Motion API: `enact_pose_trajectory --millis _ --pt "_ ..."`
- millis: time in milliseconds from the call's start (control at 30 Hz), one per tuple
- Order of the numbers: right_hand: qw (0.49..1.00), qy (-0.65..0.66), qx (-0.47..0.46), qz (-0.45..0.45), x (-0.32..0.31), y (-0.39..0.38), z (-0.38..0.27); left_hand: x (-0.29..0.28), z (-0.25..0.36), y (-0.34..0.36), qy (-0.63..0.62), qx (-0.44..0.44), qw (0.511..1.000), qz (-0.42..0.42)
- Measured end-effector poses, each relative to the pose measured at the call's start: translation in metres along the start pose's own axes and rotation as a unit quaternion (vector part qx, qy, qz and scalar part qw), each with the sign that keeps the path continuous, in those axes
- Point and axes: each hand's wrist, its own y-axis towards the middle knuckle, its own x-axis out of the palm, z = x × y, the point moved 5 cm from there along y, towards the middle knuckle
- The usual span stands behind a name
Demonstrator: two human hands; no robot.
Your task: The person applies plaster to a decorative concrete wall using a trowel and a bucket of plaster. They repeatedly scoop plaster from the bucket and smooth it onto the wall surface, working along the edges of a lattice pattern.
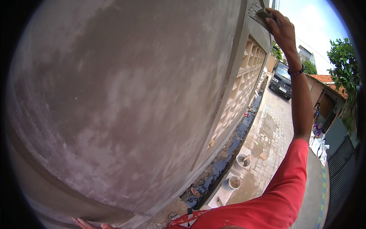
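My right hand point(281, 28) is raised high at the upper right, its arm in a red sleeve. Its fingers are closed round a small grey block point(264, 14), possibly a hand float. The block presses against wet mortar point(254, 11) on the upper edge of the wall's corner. At the lower left, only the fingers of my left hand point(89, 224) show, stretched out near the foot of the grey plastered wall point(152, 95). Nothing is seen in them; the palm is cut off by the picture's edge.
Beyond the corner is a lattice of vent blocks point(244, 76). A ditch with dark water point(225, 160) runs below. Two buckets point(243, 160) stand beside it on the paved lane point(267, 133). A dark vehicle point(281, 81) is farther along; a person point(317, 129) is near white sacks point(319, 148).
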Motion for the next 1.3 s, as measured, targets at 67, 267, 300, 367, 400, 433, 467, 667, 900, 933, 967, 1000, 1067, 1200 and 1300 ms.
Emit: enact_pose_trajectory --millis 67,267,300,367,400,433,467,667,900,933,967,1000,1067,1200,1300 --pt "0.994 -0.062 -0.085 0.013 -0.005 0.017 -0.016 -0.001 0.002 0.002 -0.01 -0.003 1.0 0.003" --pt "0.994 -0.05 -0.097 0.002 0.004 0.043 -0.051 -0.001 0.004 0.005 -0.015 -0.006 1.0 -0.008" --pt "0.998 -0.014 -0.066 0.003 0.008 0.046 -0.052 -0.001 0.003 0.005 -0.014 -0.008 1.0 -0.008" --pt "0.999 -0.008 -0.046 -0.024 0.011 0.048 -0.051 -0.001 0.0 0.003 -0.013 -0.011 1.0 -0.009" --pt "0.996 -0.037 -0.057 -0.055 0.011 0.05 -0.053 -0.001 0.001 0.004 -0.015 -0.008 1.0 -0.009" --pt "0.992 -0.066 -0.067 -0.086 0.013 0.049 -0.054 -0.001 0.002 0.006 -0.017 -0.005 1.0 -0.009" --pt "0.984 -0.115 -0.091 -0.098 0.014 0.042 -0.055 -0.001 0.003 0.007 -0.019 -0.002 1.0 -0.008" --pt "0.964 -0.163 -0.109 -0.178 0.026 -0.057 -0.098 -0.004 0.001 0.007 -0.02 0.009 1.0 -0.011" --pt "0.972 -0.205 -0.096 -0.066 -0.002 0.005 -0.066 -0.003 0.009 0.016 -0.05 0.018 0.999 -0.005" --pt "0.964 -0.231 -0.131 -0.028 -0.002 0.018 -0.053 -0.002 0.01 0.016 -0.058 0.016 0.998 -0.007" --pt "0.975 -0.187 -0.112 -0.035 0.001 0.031 -0.051 -0.004 0.01 0.016 -0.061 0.014 0.998 -0.008" --pt "0.985 -0.143 -0.092 -0.043 0.003 0.045 -0.056 -0.005 0.008 0.015 -0.052 0.012 0.999 -0.011" --pt "0.989 -0.11 -0.084 -0.06 0.007 0.052 -0.062 -0.006 0.002 0.01 -0.035 0.006 0.999 -0.016" --pt "0.972 -0.163 -0.128 -0.111 0.017 0.031 -0.073 -0.007 -0.005 0.005 -0.035 0.0 0.999 -0.032" --pt "0.951 -0.244 -0.124 -0.146 0.034 -0.015 -0.062 -0.003 -0.002 0.009 -0.045 0.013 0.998 -0.036"
